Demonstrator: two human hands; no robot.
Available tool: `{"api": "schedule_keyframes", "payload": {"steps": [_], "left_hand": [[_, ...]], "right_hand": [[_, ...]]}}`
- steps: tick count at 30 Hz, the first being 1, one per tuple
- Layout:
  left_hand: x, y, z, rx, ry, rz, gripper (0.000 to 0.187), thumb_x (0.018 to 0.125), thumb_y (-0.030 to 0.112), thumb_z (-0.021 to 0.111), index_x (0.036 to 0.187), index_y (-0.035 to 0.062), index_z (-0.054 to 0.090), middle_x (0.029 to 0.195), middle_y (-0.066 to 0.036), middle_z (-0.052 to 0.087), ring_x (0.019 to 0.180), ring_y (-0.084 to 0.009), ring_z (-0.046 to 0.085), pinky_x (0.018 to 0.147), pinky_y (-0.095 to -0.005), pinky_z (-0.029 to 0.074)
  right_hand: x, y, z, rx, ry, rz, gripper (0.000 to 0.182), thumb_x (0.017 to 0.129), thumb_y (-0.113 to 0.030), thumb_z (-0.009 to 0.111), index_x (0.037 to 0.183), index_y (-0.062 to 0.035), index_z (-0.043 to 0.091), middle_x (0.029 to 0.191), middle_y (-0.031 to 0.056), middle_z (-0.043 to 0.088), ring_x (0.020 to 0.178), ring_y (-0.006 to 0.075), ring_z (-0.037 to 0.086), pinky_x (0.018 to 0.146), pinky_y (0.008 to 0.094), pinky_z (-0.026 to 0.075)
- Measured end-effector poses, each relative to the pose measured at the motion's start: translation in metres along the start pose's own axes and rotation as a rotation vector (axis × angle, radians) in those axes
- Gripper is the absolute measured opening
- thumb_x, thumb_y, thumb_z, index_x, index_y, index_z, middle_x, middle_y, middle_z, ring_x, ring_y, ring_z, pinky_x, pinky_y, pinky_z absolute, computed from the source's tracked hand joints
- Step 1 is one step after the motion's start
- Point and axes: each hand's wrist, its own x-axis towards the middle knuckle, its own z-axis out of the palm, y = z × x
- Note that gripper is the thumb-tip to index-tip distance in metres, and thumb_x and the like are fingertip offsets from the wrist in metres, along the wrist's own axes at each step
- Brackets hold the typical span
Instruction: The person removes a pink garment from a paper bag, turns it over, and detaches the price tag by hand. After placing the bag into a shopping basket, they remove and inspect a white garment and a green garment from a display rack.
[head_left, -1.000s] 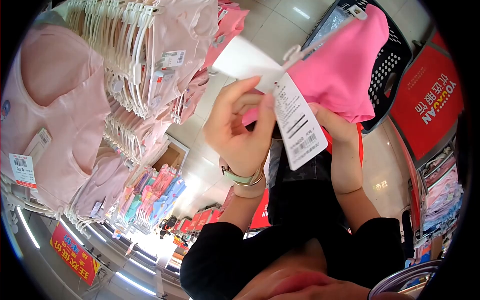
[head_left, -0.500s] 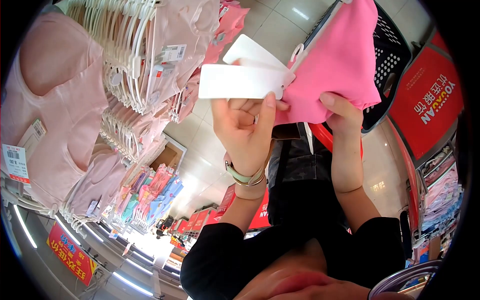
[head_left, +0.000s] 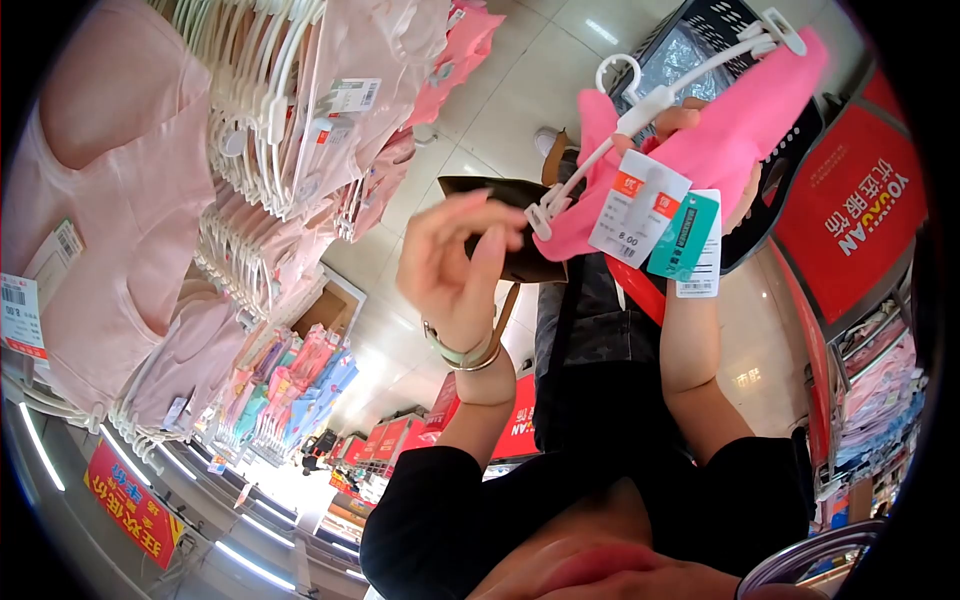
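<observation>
My right hand [head_left: 680, 118] is closed around the bright pink garment [head_left: 720, 130], mostly hidden behind it, with some fingers showing at its upper edge. A white hanger [head_left: 645, 108] runs diagonally along the garment. From it hang a white price tag [head_left: 638, 208] reading 8.00, a green tag [head_left: 683, 240] and another white tag [head_left: 706, 262]. My left hand [head_left: 458, 245] holds nothing; its fingers are apart and slightly curled, beside the hanger's lower clip. A light-banded watch [head_left: 462, 350] circles my left wrist.
Pale pink garments [head_left: 120, 210] hang on a packed rack at left. A dark basket [head_left: 685, 45] holds something in clear plastic behind the pink garment. A brown bag [head_left: 515, 262] lies beyond my left hand. Red signs [head_left: 860, 205] and shelved clothes [head_left: 880, 400] stand at right.
The pink garment has turned and risen, bringing its hanger and printed tags into view. My left hand has let go of the white tags and moved slightly left and down.
</observation>
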Motion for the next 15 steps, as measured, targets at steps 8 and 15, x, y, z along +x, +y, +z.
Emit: {"api": "schedule_keyframes", "payload": {"steps": [8, 15], "left_hand": [[0.005, -0.022, 0.012, 0.29, -0.307, -0.164, 0.02, 0.065, -0.003, 0.063, 0.084, 0.0003, 0.057, 0.085, -0.009, 0.058, 0.076, -0.0162, 0.056, 0.069, -0.025, 0.044], [0.006, -0.022, 0.009, 0.23, -0.307, -0.154, 0.015, 0.067, -0.004, 0.06, 0.082, -0.0015, 0.059, 0.093, -0.01, 0.055, 0.076, -0.0157, 0.055, 0.065, -0.023, 0.044]], "right_hand": [[0.0, 0.015, 0.01, 0.299, -0.075, 0.109, 0.046, 0.077, -0.044, 0.045, 0.101, -0.0062, 0.046, 0.103, 0.0053, 0.046, 0.098, 0.0263, 0.047, 0.086, 0.0496, 0.038], [0.006, 0.005, 0.002, 0.238, -0.266, 0.167, 0.056, 0.078, -0.048, 0.042, 0.114, -0.005, 0.039, 0.116, 0.0008, 0.04, 0.111, 0.0502, 0.033, 0.09, 0.0527, 0.033]]}}
